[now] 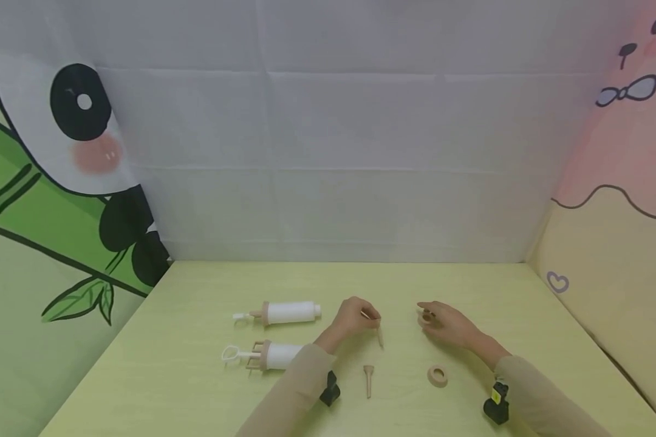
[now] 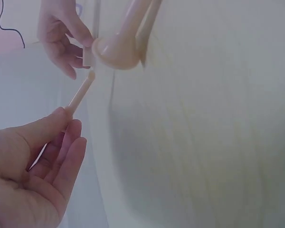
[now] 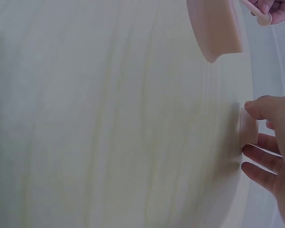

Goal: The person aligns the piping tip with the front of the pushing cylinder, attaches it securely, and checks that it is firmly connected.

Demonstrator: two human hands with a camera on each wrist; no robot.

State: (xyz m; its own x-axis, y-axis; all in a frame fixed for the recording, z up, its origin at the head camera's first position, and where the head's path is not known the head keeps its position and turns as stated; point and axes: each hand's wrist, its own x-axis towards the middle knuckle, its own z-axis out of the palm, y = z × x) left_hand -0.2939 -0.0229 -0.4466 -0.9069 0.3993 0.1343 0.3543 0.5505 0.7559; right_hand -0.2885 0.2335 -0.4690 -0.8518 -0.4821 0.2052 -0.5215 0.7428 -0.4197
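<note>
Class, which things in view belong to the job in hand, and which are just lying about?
In the job, judging by what is held:
- peg, pinched by the left hand
- ring, held by the right hand

Lying on the table:
- loose peg
- loose ring
- far tube
- near tube

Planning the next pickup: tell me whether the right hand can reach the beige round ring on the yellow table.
Probably yes: nothing visible separates the right hand from that beige round ring, though its fingers hold a beige ring-like piece, likely needing release first.

Dim, muted head view, hazy wrist views — pale colours; soft shadows
</note>
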